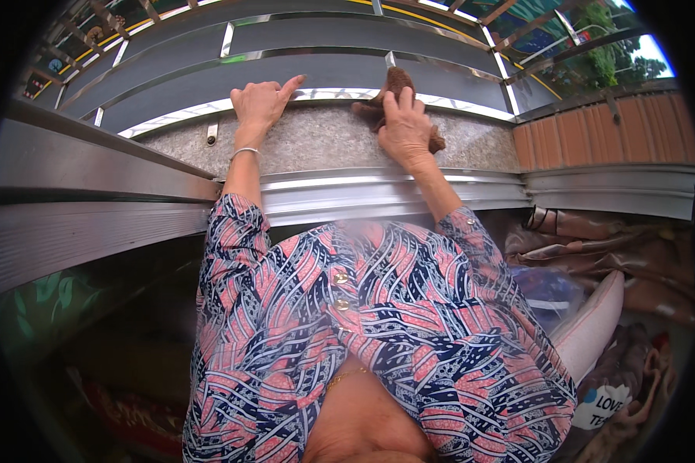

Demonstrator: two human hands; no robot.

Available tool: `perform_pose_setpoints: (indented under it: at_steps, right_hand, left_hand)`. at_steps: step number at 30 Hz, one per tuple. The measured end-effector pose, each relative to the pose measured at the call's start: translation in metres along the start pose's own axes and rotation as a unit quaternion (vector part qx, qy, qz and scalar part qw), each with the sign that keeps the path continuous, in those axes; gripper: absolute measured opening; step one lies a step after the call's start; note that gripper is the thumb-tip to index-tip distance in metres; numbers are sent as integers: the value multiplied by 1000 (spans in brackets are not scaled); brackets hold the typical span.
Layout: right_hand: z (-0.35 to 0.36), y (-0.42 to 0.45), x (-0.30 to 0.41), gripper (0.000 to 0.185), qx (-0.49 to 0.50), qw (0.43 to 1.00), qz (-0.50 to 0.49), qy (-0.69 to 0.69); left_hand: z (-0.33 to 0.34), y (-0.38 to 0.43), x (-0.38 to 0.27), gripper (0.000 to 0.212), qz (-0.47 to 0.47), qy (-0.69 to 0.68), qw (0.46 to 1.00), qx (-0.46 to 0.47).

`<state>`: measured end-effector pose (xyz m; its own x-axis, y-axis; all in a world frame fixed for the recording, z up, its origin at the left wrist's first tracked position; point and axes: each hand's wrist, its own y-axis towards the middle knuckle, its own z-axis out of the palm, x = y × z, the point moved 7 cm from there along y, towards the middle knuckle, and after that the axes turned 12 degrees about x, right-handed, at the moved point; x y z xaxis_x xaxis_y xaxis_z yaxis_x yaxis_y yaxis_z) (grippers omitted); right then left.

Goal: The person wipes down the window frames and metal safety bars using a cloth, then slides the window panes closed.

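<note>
My left hand is at the lowest bar of a shiny metal railing. Its fingers curl over the bar and are partly hidden; the thumb points right along it. A thin bangle circles that wrist. Further right, my right hand presses a brown cloth against the same bar, near a short upright. Part of the cloth hangs below my palm over the speckled stone ledge. Both forearms reach out across the silver window track.
At left stand metal sliding-window frames. A brick-tiled wall closes the ledge's right end. A small metal bracket sits on the ledge. Beyond the railing lies a road below. Indoors at right are a brown glossy cover and a pale cushion.
</note>
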<state>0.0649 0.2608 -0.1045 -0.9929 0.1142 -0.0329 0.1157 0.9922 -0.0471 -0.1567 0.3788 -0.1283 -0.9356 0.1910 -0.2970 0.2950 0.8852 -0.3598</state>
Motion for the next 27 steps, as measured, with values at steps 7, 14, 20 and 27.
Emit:
perform_pose_setpoints:
  at_steps: [7,14,20,27]
  right_hand:
    - [0,12,98,50,-5,990,-137,16]
    - [-2,34,217,59,30,953,-296,47]
    - [-8,37,239,45,9,913,-404,49]
    - [-3,19,127,52,12,938,-346,-1]
  left_hand:
    - [3,11,11,94,50,-120,983,-132]
    - [-46,2,45,90,105,-279,907,-297]
    - [-61,-26,96,81,-96,-288,875,-377]
    - [-17,-8,88,50,-92,-141,960,-224]
